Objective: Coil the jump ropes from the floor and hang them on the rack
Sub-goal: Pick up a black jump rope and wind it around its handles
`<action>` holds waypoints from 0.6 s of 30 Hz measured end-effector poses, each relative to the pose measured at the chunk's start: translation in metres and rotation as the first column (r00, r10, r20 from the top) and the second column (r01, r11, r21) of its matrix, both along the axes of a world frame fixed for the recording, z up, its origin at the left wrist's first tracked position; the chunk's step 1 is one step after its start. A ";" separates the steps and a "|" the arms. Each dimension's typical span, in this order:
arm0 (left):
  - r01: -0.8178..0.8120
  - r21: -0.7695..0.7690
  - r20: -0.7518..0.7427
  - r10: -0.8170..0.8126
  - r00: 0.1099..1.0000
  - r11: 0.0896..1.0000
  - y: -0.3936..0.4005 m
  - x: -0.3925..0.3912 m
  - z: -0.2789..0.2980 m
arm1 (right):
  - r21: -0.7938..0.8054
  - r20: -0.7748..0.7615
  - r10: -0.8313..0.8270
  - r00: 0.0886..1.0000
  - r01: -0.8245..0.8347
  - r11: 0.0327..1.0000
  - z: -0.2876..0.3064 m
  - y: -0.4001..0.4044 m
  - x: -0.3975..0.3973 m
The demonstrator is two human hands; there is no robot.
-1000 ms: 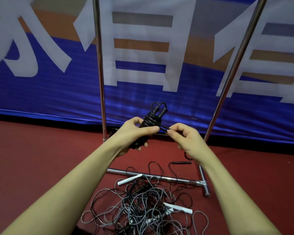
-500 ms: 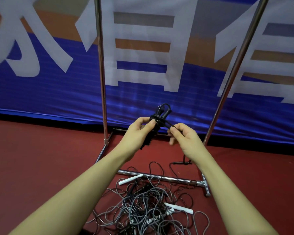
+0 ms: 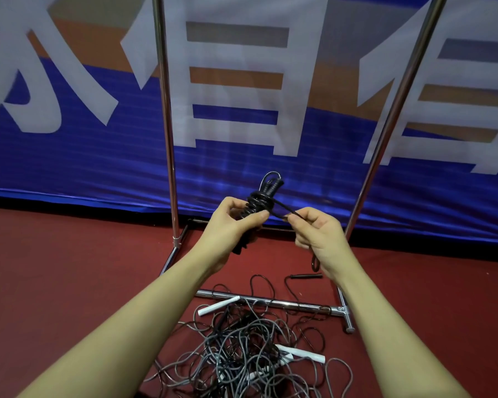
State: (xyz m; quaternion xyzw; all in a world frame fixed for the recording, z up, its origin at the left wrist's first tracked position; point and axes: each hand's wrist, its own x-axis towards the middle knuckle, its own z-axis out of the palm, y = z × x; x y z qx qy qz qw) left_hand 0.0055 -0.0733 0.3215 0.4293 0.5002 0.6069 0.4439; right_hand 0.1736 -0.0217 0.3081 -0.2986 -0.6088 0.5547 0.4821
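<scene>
A black jump rope is wound into a tight bundle, held upright in front of me. My left hand grips the bundle from the left. My right hand pinches the rope's loose cord just right of the bundle; the cord's tail hangs below that hand. A tangled pile of grey and black jump ropes with white handles lies on the red floor under my arms. The chrome rack stands behind, its uprights left and right of my hands.
The rack's base bar crosses the floor just beyond the pile, with a foot at the right. A black handle lies on the floor near it. A blue banner with large white characters hangs behind the rack.
The bundle has been turned and raised slightly in my left hand. My right hand has drawn the loose cord out to the right around it.
</scene>
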 end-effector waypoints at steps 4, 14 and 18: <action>-0.039 -0.002 -0.116 0.039 0.992 0.999 0.000 -0.002 -0.004 | 0.074 0.169 -0.098 0.981 0.086 0.993 -0.004 0.001 -0.005; -0.005 0.001 0.081 0.005 0.997 1.000 -0.003 0.010 -0.005 | -0.173 -0.261 -0.144 0.955 0.101 0.980 0.001 -0.012 -0.021; -0.061 0.034 -0.098 0.064 0.993 0.998 -0.001 0.011 -0.007 | -0.235 -0.343 -0.133 0.930 0.052 0.971 0.003 -0.015 -0.022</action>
